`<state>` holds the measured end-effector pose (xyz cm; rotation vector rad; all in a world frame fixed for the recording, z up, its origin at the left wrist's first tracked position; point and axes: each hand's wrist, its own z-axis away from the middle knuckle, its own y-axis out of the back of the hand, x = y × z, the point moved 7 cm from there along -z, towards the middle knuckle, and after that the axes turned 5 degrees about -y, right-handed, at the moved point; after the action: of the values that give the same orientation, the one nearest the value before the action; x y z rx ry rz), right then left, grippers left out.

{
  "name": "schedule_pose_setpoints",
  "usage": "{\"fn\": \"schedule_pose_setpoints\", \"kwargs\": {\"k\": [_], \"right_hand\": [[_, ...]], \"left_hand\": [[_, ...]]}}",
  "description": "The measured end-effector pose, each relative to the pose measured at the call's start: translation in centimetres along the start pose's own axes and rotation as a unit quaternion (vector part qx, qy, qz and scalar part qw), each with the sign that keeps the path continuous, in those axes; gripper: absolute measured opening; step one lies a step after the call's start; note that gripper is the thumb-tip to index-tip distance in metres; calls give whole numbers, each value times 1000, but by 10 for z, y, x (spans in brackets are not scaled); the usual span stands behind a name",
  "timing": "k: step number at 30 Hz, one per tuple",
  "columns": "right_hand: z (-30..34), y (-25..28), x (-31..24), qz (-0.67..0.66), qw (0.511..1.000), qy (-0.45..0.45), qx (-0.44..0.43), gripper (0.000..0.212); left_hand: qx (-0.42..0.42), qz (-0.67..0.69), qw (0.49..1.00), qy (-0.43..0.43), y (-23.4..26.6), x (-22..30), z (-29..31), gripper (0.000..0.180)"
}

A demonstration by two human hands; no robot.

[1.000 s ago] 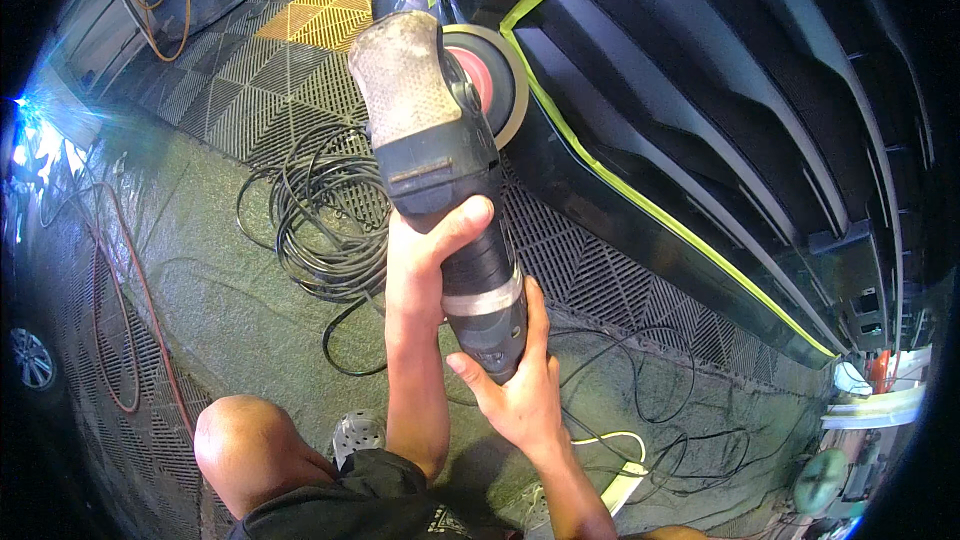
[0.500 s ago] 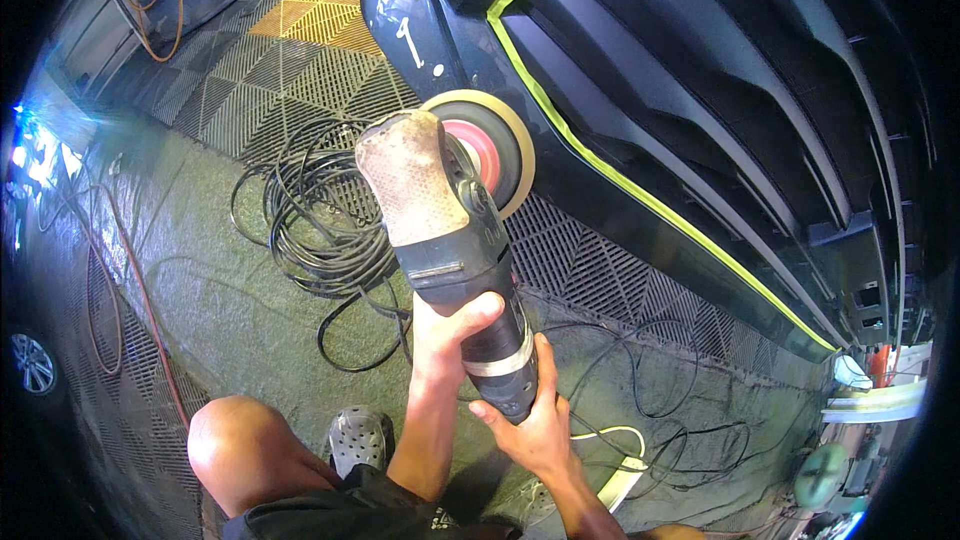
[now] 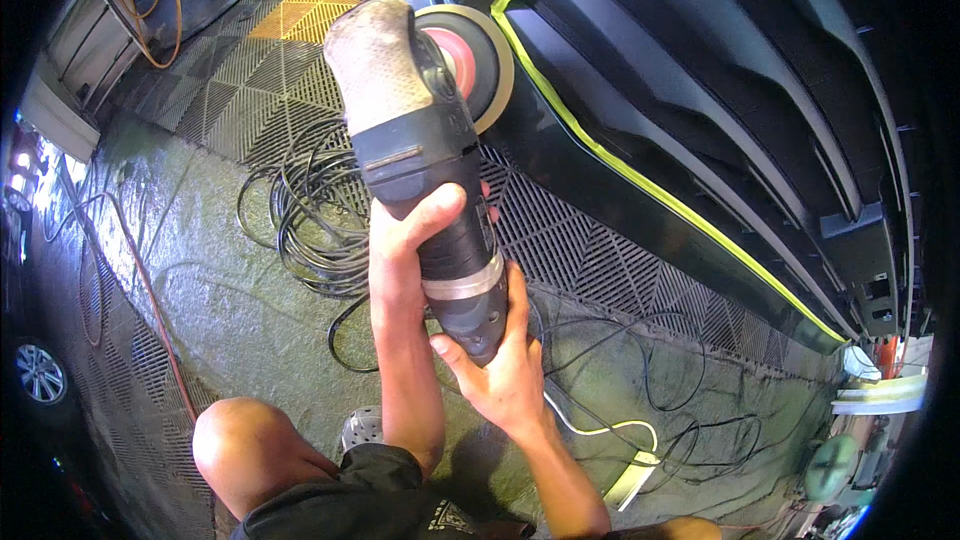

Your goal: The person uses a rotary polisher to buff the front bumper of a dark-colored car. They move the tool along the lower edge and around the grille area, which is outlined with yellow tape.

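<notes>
Polisher (image 3: 400, 120) gripped two-handed: left hand (image 3: 398, 240) wrapped around its middle, right hand (image 3: 502, 372) closed about its near end; the head lies beyond both. Long axis runs near to far, head far and leaning left. Disc pad (image 3: 488, 65) faces right, toward dark bumper (image 3: 600, 205); contact unclear. Cable coil (image 3: 310, 275): left.

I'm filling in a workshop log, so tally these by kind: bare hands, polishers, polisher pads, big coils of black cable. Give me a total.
Hands: 2, left hand and right hand
Polisher: 1
Pad: 1
Coil of black cable: 1
Total: 5
</notes>
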<state>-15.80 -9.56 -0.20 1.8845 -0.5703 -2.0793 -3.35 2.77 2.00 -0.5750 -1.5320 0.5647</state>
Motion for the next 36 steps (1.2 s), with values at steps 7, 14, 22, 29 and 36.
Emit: {"fn": "schedule_pose_setpoints", "kwargs": {"k": [7,14,22,29,36], "right_hand": [[15,6,-8,-49,992,-102,-57,118],[5,2,-26,-13,999,-33,-32,114],[0,-7,-33,-41,997,-16,-58,114],[20,7,-41,-37,980,-13,-197,112],[10,41,-60,-85,979,-60,-176,116]], "left_hand": [[13,-62,998,0,-3,10,9,59],[23,-43,999,8,-4,20,-3,51],[68,-73,995,-9,9,31,-7,47],[227,103,967,-59,2,41,76,49],[-1,155,982,-109,-40,37,51,62]]}}
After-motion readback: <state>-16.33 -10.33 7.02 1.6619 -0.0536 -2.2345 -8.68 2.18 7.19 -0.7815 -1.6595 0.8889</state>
